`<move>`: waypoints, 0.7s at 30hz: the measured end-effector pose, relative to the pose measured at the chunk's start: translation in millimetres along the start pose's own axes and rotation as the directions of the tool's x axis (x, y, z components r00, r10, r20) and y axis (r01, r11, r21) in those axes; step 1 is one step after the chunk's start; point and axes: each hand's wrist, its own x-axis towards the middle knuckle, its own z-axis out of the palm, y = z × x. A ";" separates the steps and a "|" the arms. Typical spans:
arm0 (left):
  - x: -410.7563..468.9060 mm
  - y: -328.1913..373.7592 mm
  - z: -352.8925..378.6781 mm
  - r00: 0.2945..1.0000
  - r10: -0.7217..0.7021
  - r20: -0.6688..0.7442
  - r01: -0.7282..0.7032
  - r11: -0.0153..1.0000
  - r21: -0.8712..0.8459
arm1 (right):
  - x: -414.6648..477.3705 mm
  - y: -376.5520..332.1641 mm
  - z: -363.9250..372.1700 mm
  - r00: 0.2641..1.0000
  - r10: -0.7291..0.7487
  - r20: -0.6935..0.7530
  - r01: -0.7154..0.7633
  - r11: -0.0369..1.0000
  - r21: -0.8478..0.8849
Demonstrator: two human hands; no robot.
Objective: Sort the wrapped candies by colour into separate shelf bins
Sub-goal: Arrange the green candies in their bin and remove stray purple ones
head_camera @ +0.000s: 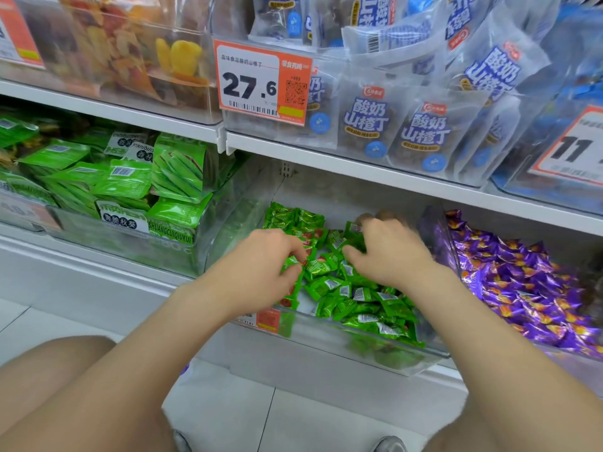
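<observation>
On the left, green packs point(130, 187) printed "SHUANGCUIQIUKUI" are stacked in a clear tub. Above the middle, an orange-edged price tag point(262, 83) reading "27.6" is fixed before blue-and-white packs point(365, 122) marked "酸奶山楂丁". Below, the green candies point(368, 308) are heaped in a clear bin point(326, 340) on the lower shelf (their small print cannot be read). The left hand point(264, 265) is held on the heap, fingers curled, 1 green wrapper pinched between thumb and fingertips. The right hand point(388, 252) is placed just beside it, fingers bent downward. Its fingertips are blurred, so a grip cannot be told. Purple candies point(528, 288) are kept in the next bin rightward. Another tag point(574, 148), showing "11", is cut off by the frame edge.
</observation>
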 end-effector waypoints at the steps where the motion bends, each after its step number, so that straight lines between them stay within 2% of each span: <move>1: 7.4 1.0 2.2 0.997 0.003 0.071 -0.006 0.999 0.038 | 3.4 -2.9 1.6 0.999 -0.012 0.029 0.011 1.000 0.019; 4: 32.3 1.8 9.1 0.951 -0.061 0.304 0.014 0.988 0.155 | 17.9 -15.0 10.7 0.990 -0.048 0.130 0.044 0.999 0.031; 7: 58.8 3.4 18.2 0.900 -0.127 0.417 0.032 0.973 0.227 | 31.9 -15.8 17.5 0.964 -0.058 0.259 0.058 0.998 0.010; 11: 87.8 3.8 32.9 0.906 -0.114 0.407 -0.007 0.959 0.283 | 41.8 -5.4 23.2 0.894 -0.061 0.445 0.081 0.996 -0.026; 17: 103.6 5.3 51.1 0.907 -0.158 0.390 -0.015 0.913 0.407 | 47.1 -6.8 25.6 0.850 -0.004 0.526 0.056 0.995 -0.084; 21: 106.4 -1.1 56.2 0.899 -0.203 0.387 0.020 0.903 0.428 | 49.2 -9.7 22.9 0.829 0.024 0.559 0.043 0.993 -0.107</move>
